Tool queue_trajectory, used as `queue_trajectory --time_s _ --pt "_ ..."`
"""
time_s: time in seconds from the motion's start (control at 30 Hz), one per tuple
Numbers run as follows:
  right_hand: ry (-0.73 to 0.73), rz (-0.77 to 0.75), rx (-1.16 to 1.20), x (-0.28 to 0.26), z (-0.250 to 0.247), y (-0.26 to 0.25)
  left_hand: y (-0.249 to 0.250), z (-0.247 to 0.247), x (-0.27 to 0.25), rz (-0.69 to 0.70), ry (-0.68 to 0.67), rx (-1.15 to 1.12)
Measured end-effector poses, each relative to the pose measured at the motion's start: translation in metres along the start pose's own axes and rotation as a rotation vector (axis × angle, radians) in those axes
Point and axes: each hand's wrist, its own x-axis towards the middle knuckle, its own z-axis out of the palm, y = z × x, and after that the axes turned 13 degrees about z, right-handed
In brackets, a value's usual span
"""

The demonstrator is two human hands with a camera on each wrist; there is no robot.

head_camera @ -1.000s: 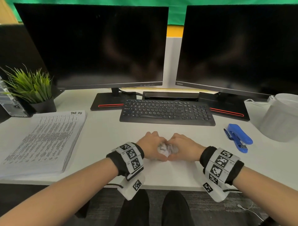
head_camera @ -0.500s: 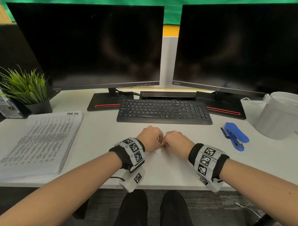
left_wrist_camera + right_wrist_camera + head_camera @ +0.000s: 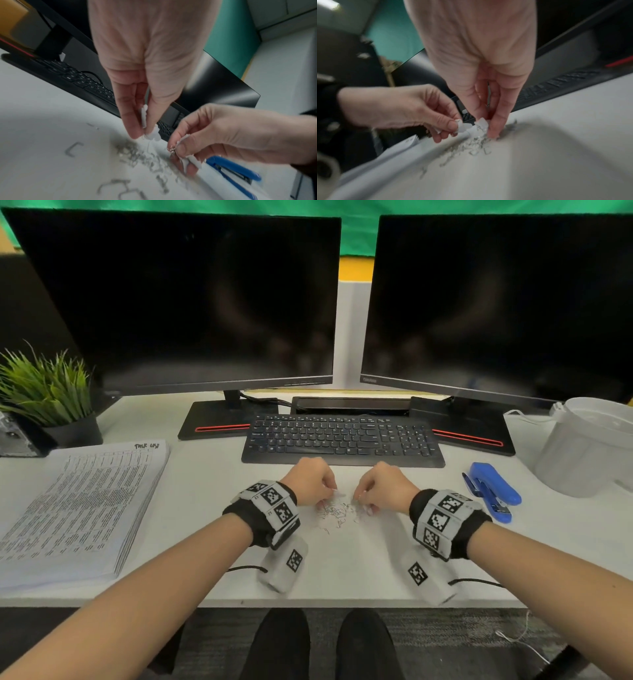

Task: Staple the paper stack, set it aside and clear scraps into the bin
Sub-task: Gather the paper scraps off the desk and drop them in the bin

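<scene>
Several loose metal staples (image 3: 337, 510) lie scattered on the white desk (image 3: 342, 570) in front of the keyboard. My left hand (image 3: 329, 494) hovers just left of the pile and pinches a small white paper scrap (image 3: 144, 117) between thumb and fingers. My right hand (image 3: 361, 498), just right of the pile, pinches another torn white scrap (image 3: 192, 161). The printed paper stack (image 3: 78, 508) lies at the desk's left side. A blue stapler (image 3: 493, 491) rests to the right of my right wrist. The white bin (image 3: 589, 446) stands at the far right.
A black keyboard (image 3: 342, 440) sits right behind my hands, with two dark monitors (image 3: 191, 302) behind it. A potted plant (image 3: 48, 398) stands at the back left. The desk's front edge (image 3: 342, 602) runs just under my wrists.
My hands were pressed together around a crumpled white wad. They have since drawn apart, each keeping a scrap, and loose staples now show on the desk between them.
</scene>
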Motion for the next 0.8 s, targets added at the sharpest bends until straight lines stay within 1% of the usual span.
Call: queue_trajectory --time_s 0.1,0.2,0.27,0.3,0.37,0.43,0.5,0.57,0.67,0.7,0.8 --pt "-0.072 0.109 0.357 -0.001 -0.012 0.010 -0.001 -0.010 0.005 -0.020 0.029 -0.093" --pt "-0.132 0.162 0.703 -0.010 -0.025 0.023 0.007 -0.022 0.015 -0.014 0.085 -0.202" --pt "-0.167 0.183 0.871 -0.018 -0.039 0.034 0.019 -0.028 0.026 0.013 0.127 -0.277" --pt "-0.157 0.186 0.923 -0.021 -0.050 0.042 0.029 -0.030 0.032 0.030 0.141 -0.307" --pt "-0.083 0.145 0.975 -0.027 -0.078 0.058 0.050 -0.031 0.050 0.080 0.164 -0.356" --pt "0.036 0.075 0.913 -0.034 -0.114 0.076 0.077 -0.030 0.074 0.145 0.191 -0.411" --pt "0.184 0.076 0.884 -0.044 -0.155 0.095 0.109 -0.027 0.104 0.209 0.210 -0.458" --pt "0.354 0.119 0.855 -0.049 -0.195 0.118 0.144 -0.020 0.135 0.263 0.210 -0.506" --pt "0.472 0.196 0.941 -0.052 -0.247 0.155 0.196 -0.004 0.183 0.307 0.178 -0.549" --pt "0.514 0.227 0.938 -0.052 -0.259 0.166 0.212 0.001 0.197 0.317 0.167 -0.551" --pt "0.679 0.362 0.824 -0.041 -0.283 0.196 0.256 0.018 0.234 0.328 0.146 -0.538"
